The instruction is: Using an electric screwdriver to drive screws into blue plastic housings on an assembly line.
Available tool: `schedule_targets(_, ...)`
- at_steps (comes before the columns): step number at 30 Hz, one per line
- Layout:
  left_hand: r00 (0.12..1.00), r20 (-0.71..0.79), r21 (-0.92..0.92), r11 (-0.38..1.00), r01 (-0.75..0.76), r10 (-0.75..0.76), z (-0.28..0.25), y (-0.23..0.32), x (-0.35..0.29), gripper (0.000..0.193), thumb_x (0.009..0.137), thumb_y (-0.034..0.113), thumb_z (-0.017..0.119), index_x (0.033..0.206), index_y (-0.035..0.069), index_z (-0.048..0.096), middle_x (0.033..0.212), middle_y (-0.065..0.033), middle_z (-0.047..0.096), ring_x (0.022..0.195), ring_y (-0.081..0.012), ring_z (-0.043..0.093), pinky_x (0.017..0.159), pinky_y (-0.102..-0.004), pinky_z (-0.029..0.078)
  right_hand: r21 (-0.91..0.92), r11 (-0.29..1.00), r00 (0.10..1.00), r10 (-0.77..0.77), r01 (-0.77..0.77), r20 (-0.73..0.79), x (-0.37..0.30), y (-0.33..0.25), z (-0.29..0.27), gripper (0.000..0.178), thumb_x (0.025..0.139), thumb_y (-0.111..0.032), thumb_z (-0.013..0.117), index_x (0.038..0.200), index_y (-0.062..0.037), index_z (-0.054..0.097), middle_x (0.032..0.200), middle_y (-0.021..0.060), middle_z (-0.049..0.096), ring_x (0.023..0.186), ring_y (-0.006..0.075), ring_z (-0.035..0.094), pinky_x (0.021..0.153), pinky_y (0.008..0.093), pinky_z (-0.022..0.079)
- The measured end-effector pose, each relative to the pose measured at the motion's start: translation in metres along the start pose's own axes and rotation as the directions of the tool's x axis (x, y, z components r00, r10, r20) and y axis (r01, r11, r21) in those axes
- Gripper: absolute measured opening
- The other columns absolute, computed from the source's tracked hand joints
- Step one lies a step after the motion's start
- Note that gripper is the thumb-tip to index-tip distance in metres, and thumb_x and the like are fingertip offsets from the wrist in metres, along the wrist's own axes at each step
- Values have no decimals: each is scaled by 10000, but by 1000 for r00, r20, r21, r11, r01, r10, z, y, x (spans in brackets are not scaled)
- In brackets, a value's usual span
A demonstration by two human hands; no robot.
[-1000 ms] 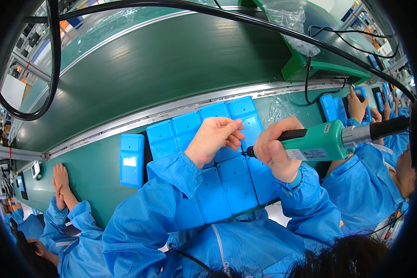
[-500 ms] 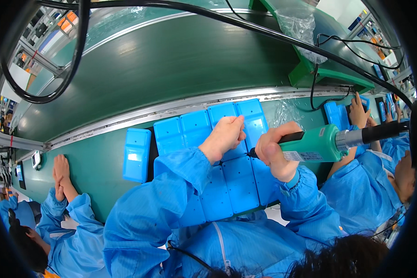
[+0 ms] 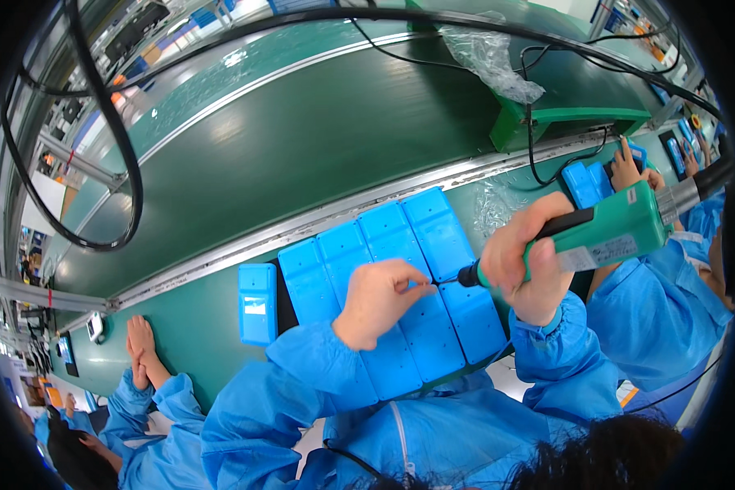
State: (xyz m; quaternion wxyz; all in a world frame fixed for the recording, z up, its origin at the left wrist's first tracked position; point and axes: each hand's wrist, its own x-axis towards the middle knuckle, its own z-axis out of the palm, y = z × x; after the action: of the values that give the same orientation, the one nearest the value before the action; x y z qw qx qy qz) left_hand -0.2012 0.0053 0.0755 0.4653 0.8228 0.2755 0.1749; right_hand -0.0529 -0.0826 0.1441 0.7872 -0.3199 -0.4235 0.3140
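My right hand (image 3: 535,260) grips a green electric screwdriver (image 3: 612,230), its black nose and thin bit pointing left over the blue plastic panels (image 3: 437,233). My left hand (image 3: 381,300) is closed in a pinch, with thumb and forefinger close to the tip of the bit. Whatever sits between those fingertips is too small to make out. Several panels lie side by side in two rows, with small dark holes at their corners and edges. My left hand and sleeve cover part of them.
A separate blue panel (image 3: 257,304) lies to the left beside a black strip. Beyond a metal rail (image 3: 351,208) runs a dark green belt (image 3: 302,122). Crumpled clear plastic (image 3: 494,69) rests by a green stand (image 3: 510,126). Black cables hang overhead. Co-workers sit on both sides.
My left hand has come down from above the panels, and its pinched fingertips are now beside the bit. The screwdriver now tilts more upward to the right. The whole view has shifted.
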Motion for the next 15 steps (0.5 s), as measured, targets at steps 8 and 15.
schedule_targets(8,998,-56,-46,999,-15,13,10,5,-8,126,620,89,728,724,74,659,558,-32,518,439,-100,383,400,-255,318,-74,997,995,4,3,96,-5,1,7,315,817,-271,589,859,-46,373,488,34,419,371,102,380,342,247,326)
schedule_targets(15,998,-59,-134,991,8,-16,11,6,-8,138,632,-6,705,752,36,652,517,-11,420,468,-66,320,415,-244,286,-89,996,996,11,-3,91,-6,2,4,309,820,-268,587,858,-48,373,504,34,422,369,97,368,344,243,319)
